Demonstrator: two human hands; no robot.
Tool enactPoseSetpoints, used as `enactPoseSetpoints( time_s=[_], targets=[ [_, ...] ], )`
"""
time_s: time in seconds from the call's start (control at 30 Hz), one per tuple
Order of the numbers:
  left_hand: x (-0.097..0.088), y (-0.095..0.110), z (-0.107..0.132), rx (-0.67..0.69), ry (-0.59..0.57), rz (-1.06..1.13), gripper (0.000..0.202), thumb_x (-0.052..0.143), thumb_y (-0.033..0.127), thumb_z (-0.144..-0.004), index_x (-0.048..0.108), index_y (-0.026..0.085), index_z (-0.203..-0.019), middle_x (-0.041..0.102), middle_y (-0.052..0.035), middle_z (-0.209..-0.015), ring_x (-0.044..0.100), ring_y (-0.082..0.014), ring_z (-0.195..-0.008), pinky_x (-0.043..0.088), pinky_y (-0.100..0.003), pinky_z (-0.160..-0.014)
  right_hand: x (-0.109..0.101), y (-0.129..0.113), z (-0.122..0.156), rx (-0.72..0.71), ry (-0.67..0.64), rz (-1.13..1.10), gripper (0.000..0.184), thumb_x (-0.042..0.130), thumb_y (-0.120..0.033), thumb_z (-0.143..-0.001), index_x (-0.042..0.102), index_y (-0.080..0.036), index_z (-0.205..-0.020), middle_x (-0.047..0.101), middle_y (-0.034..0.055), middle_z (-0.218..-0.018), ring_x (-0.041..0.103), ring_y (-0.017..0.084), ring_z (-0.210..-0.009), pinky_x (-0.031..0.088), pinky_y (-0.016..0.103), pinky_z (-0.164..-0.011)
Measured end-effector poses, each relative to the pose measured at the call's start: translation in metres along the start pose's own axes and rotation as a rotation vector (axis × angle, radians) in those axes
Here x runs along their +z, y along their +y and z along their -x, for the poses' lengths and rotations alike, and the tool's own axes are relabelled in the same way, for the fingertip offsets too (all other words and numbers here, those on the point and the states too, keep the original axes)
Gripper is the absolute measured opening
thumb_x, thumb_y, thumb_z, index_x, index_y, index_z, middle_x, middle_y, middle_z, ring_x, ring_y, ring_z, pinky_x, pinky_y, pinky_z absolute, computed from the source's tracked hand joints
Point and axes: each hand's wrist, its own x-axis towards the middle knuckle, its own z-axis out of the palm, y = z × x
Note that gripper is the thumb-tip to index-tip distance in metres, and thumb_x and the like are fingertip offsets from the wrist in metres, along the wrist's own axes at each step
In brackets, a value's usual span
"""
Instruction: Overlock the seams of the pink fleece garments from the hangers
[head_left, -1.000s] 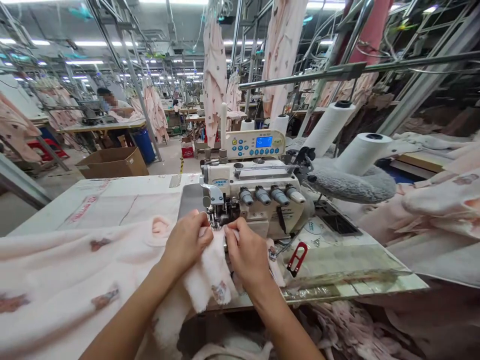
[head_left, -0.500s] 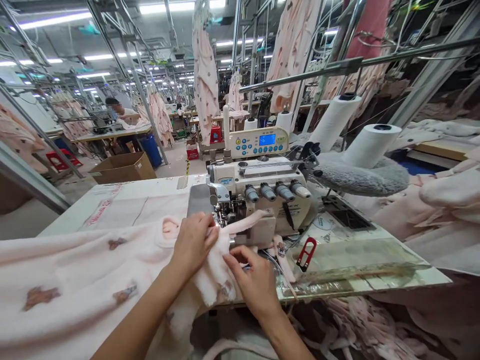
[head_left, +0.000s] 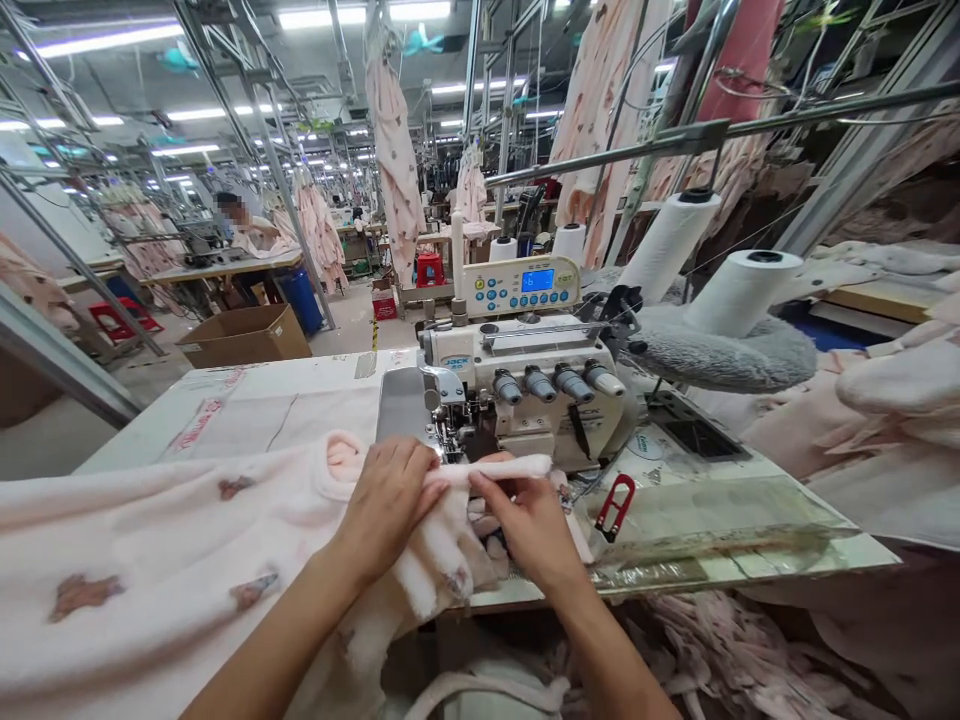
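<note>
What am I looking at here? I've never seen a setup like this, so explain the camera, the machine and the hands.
The single view now comes from a camera on the person's head, looking forward and down, so the bare hands are the wearer's own. Ahead stands a white sewing machine with grey knobs and a blue display. The left hand holds pale pink fleecy fabric with brown prints close to the machine. The right hand holds a narrow pale pink fleece strip. The fabric spreads over the white tabletop; a small red U-shaped tool with dark tips lies to the right.
</note>
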Motion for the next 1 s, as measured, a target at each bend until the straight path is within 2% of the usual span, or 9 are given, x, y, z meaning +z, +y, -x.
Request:
enactPoseSetpoints(
  time_s=[0.17, 0.3, 0.67, 0.77, 0.87, 0.93, 1.0],
  targets=[
    [-0.003, 0.004, -0.016, -0.226, -0.107, 0.043, 0.014, 0.041, 0.025, -0.088, 0.051, 0.018, -0.080, 0.058, -0.0028, -0.081, 0.050, -0.0202, -0.078, 0.033, -0.032, -0.070, 0.001, -0.003, -0.016, -0.046, 0.125, 0.396, 0.023, 0.053, -0.037, -0.079, 0.062, -0.017, -0.071, 0.062, 0.0032, -0.063, 0.052, 0.017, -0.055, 0.033, 0.026, -0.052],
    [0.000, 0.001, -0.027, -0.282, -0.119, 0.052, 0.014, 0.041, 0.022, -0.086, 0.050, 0.019, -0.076, 0.058, -0.0020, -0.075, 0.051, -0.0196, -0.074, 0.031, -0.030, -0.065, 0.005, -0.004, -0.020, -0.109, 0.205, 0.605, 0.021, 0.052, -0.032, -0.082, 0.062, -0.019, -0.067, 0.064, 0.0038, -0.062, 0.057, 0.018, -0.056, 0.030, 0.026, -0.052],
    [0.003, 0.003, -0.029, -0.286, -0.135, -0.064, 0.014, 0.037, 0.023, -0.087, 0.048, 0.019, -0.079, 0.058, -0.0032, -0.079, 0.051, -0.0212, -0.077, 0.031, -0.032, -0.067, 0.010, -0.002, -0.017, -0.175, 0.201, 0.647, 0.022, 0.041, -0.022, -0.088, 0.061, -0.019, -0.079, 0.065, 0.0033, -0.070, 0.059, 0.018, -0.064, 0.030, 0.025, -0.055],
    [0.005, 0.001, -0.032, -0.288, -0.141, -0.102, 0.015, 0.035, 0.023, -0.088, 0.049, 0.018, -0.083, 0.058, -0.0042, -0.082, 0.051, -0.0223, -0.080, 0.032, -0.034, -0.069, 0.008, 0.001, -0.014, -0.155, 0.212, 0.687, 0.026, 0.039, -0.027, -0.090, 0.062, -0.018, -0.082, 0.066, 0.0057, -0.072, 0.059, 0.019, -0.064, 0.028, 0.026, -0.055],
    [0.004, -0.001, -0.034, -0.276, -0.130, -0.109, 0.017, 0.034, 0.023, -0.088, 0.049, 0.017, -0.085, 0.057, -0.0054, -0.085, 0.050, -0.0235, -0.082, 0.034, -0.036, -0.071, 0.004, 0.006, -0.003, -0.113, 0.177, 0.642, 0.034, 0.040, -0.038, -0.090, 0.063, -0.018, -0.074, 0.066, 0.0053, -0.066, 0.058, 0.018, -0.058, 0.027, 0.026, -0.054],
    [0.003, 0.001, -0.030, -0.254, -0.060, -0.094, 0.014, 0.037, 0.021, -0.087, 0.050, 0.017, -0.087, 0.058, -0.0066, -0.089, 0.050, -0.0240, -0.086, 0.035, -0.037, -0.074, 0.003, 0.008, 0.007, -0.072, 0.083, 0.501, 0.036, 0.044, -0.043, -0.088, 0.064, -0.019, -0.071, 0.063, 0.0021, -0.061, 0.054, 0.015, -0.055, 0.028, 0.024, -0.053],
    [0.001, 0.007, -0.021, -0.207, 0.081, -0.062, 0.013, 0.039, 0.017, -0.085, 0.051, 0.017, -0.091, 0.057, -0.0079, -0.097, 0.049, -0.0238, -0.093, 0.036, -0.037, -0.079, 0.004, 0.010, 0.015, -0.013, -0.003, 0.286, 0.034, 0.050, -0.046, -0.084, 0.063, -0.019, -0.069, 0.060, -0.0004, -0.059, 0.051, 0.014, -0.055, 0.030, 0.023, -0.053]
  ],
)
